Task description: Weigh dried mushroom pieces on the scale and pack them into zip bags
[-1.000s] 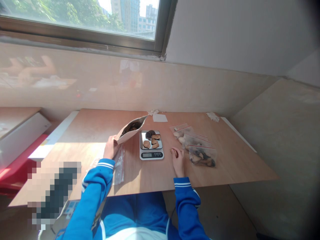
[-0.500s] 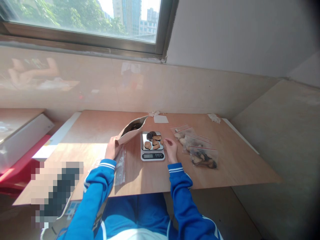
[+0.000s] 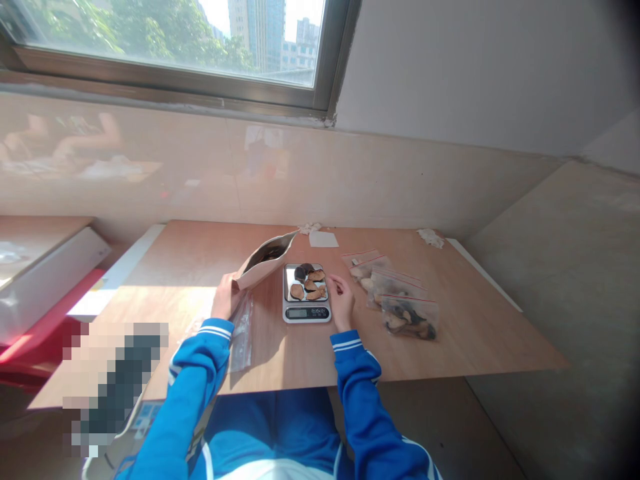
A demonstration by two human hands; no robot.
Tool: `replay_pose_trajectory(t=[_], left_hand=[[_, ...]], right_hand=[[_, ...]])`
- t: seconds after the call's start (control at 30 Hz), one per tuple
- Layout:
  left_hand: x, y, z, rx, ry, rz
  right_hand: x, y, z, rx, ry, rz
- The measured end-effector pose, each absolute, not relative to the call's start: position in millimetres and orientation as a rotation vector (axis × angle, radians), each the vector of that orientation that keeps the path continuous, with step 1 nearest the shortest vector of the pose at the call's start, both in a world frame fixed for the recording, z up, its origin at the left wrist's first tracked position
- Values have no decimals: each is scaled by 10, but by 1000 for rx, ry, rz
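Observation:
My left hand [image 3: 225,296] is closed on the near left end of a paper pouch [image 3: 260,271]. The pouch lies tilted with its mouth open, and dark pieces show inside. A small digital kitchen scale [image 3: 307,317] stands to the right of it. Several dried brown slices, perhaps mushroom, [image 3: 315,287] lie on its metal plate; its display is too small to read. Just off the plate's right edge is my right hand [image 3: 343,301], with curled fingers slightly apart and nothing visible between them. An empty-looking clear plastic bag [image 3: 242,341] lies by my left wrist.
Several zip bags [image 3: 410,316] with dried slices overlap on the table's right side. A white paper [image 3: 323,239] and crumpled tissue [image 3: 431,238] lie along the back edge by the wall. A red stool [image 3: 40,353] is at the far left; a blurred patch covers the lower left.
My right hand has let go of a dried slice, which now lies with the others at the plate's right side. My left hand and the pouch have stayed in place.

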State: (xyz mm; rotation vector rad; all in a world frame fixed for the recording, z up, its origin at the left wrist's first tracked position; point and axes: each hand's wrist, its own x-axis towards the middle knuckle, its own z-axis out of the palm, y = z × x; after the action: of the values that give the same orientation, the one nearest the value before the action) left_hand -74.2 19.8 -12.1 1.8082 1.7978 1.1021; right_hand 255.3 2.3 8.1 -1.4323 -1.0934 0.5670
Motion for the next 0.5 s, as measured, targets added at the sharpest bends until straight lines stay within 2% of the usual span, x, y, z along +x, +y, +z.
replay_pose_trajectory(t=[0.23, 0.5], left_hand=[[-734, 182, -110, 1802, 1808, 1103], [-740, 191, -118, 1805, 1826, 1082]], right_hand=[[2886, -109, -262, -1510, -960, 543], [2959, -213, -382, -1459, -1121, 491]])
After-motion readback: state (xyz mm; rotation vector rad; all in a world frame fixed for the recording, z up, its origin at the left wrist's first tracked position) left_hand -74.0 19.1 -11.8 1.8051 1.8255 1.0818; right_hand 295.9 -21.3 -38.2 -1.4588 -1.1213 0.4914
